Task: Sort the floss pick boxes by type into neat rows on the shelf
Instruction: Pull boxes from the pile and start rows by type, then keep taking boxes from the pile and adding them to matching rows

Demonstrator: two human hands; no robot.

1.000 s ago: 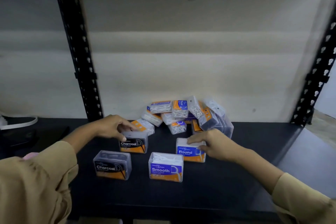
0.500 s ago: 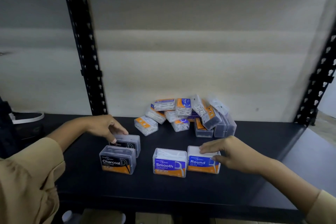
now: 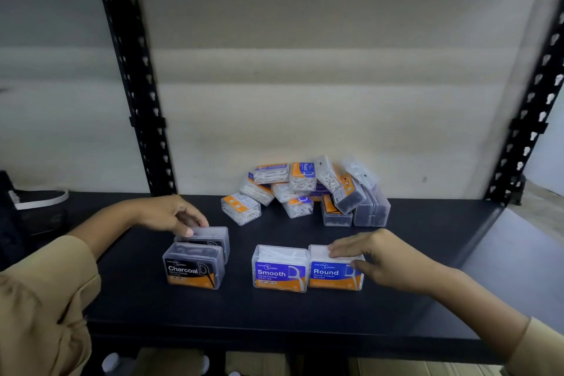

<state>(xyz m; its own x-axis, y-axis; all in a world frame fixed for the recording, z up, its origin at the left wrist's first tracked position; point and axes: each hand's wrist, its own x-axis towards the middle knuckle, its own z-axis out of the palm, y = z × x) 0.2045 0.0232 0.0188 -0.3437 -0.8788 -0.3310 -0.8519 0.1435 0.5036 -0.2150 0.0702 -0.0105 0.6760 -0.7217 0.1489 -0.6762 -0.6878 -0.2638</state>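
On the black shelf (image 3: 305, 323) three boxes stand upright in a front line: a Charcoal box (image 3: 193, 269), a Smooth box (image 3: 279, 270) and a Round box (image 3: 331, 273). A second Charcoal box (image 3: 213, 238) stands right behind the first, with my left hand (image 3: 171, 215) gripping its top left edge. My right hand (image 3: 375, 255) holds the Round box, fingers on its lid and thumb on its front right corner; that box touches the Smooth box. A jumbled pile of several floss pick boxes (image 3: 305, 192) lies against the back wall.
Black perforated uprights stand at the back left (image 3: 134, 94) and at the right (image 3: 531, 107). A dark object with a white rim (image 3: 39, 198) sits at the far left. Bare shelf lies between the Charcoal and Smooth boxes and right of the Round box.
My right hand has brought the Round box forward and set it against the Smooth box. My left hand has slid the second Charcoal box in behind the first one.
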